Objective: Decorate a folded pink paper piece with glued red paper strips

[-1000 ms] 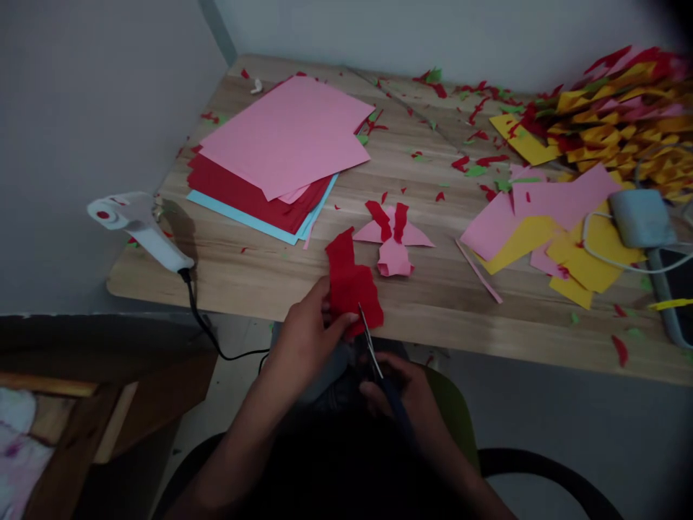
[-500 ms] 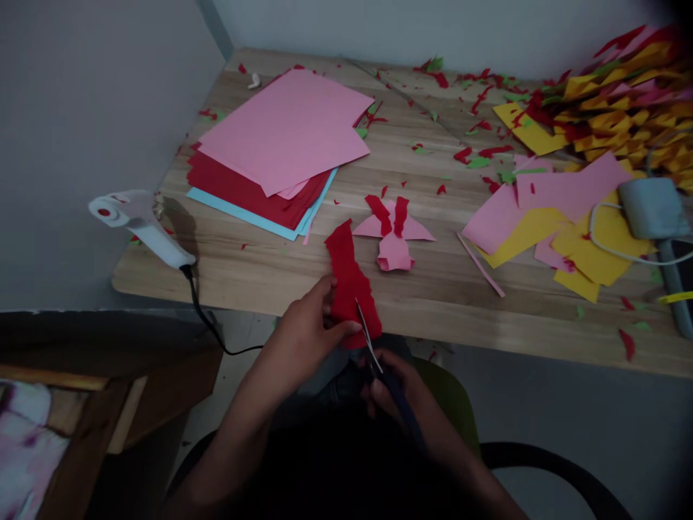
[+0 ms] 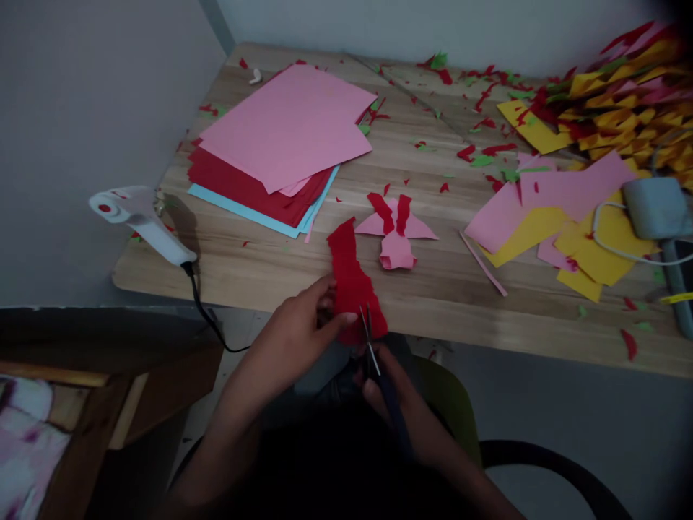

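Note:
My left hand (image 3: 303, 325) pinches the lower left edge of a red piece of paper (image 3: 351, 278) with ragged sides, held at the table's front edge. In my right hand (image 3: 393, 383) is a pair of scissors (image 3: 372, 354) with dark handles. Their blades are slightly apart and lie over the lower part of the red paper. Just beyond, on the table, rests a pink folded paper figure (image 3: 397, 250) with two red strips on it.
Pink, red and blue sheets (image 3: 292, 130) are stacked at the back left. A white glue gun (image 3: 144, 224) stands at the left edge. Pink and yellow scraps (image 3: 546, 209), a white charger (image 3: 655, 207) and a yellow folded-paper pile (image 3: 622, 115) are at right.
The scissor blades have spread slightly, and the scissors have turned more upright over the red paper. My left hand keeps its pinch on the paper.

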The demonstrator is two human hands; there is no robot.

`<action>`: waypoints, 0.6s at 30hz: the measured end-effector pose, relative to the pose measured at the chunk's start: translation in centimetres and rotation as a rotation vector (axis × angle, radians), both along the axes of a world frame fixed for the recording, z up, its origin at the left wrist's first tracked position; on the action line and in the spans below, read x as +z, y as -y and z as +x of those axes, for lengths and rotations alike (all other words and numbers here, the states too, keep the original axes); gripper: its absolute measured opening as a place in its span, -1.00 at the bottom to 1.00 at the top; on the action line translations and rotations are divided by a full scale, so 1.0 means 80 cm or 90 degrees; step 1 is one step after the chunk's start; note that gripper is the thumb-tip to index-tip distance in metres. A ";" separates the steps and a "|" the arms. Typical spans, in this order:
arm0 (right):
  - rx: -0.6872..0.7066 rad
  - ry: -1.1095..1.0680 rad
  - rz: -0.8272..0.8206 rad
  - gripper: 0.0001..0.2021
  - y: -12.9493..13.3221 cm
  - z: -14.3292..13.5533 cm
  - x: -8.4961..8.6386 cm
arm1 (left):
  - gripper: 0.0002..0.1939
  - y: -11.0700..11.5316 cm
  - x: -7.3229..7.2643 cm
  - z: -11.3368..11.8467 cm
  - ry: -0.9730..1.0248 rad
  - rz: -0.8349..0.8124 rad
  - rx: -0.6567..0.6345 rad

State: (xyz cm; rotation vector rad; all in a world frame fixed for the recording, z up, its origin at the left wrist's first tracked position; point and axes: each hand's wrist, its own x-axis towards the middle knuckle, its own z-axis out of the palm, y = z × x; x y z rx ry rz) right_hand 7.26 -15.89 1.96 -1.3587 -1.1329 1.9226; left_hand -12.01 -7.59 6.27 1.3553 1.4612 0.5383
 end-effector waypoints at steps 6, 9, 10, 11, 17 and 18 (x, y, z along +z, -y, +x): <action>-0.012 -0.017 -0.011 -0.56 -0.004 -0.002 0.002 | -0.59 -0.003 -0.007 0.001 0.054 -0.003 -0.023; -0.042 0.003 -0.037 -0.53 -0.005 -0.007 -0.007 | -0.57 -0.002 -0.010 0.000 0.091 -0.013 -0.028; -0.050 0.014 -0.047 -0.53 -0.005 -0.008 -0.009 | -0.57 -0.001 -0.010 0.000 0.090 -0.014 -0.027; -0.053 0.024 -0.059 -0.53 -0.005 -0.009 -0.010 | -0.57 -0.001 -0.010 -0.001 0.087 -0.015 -0.027; -0.082 0.016 -0.013 -0.51 -0.005 -0.012 -0.003 | -0.55 0.001 -0.007 -0.004 0.065 -0.029 -0.035; -0.085 0.011 -0.004 -0.51 -0.004 -0.012 -0.003 | -0.53 0.001 -0.007 -0.004 0.062 -0.029 -0.038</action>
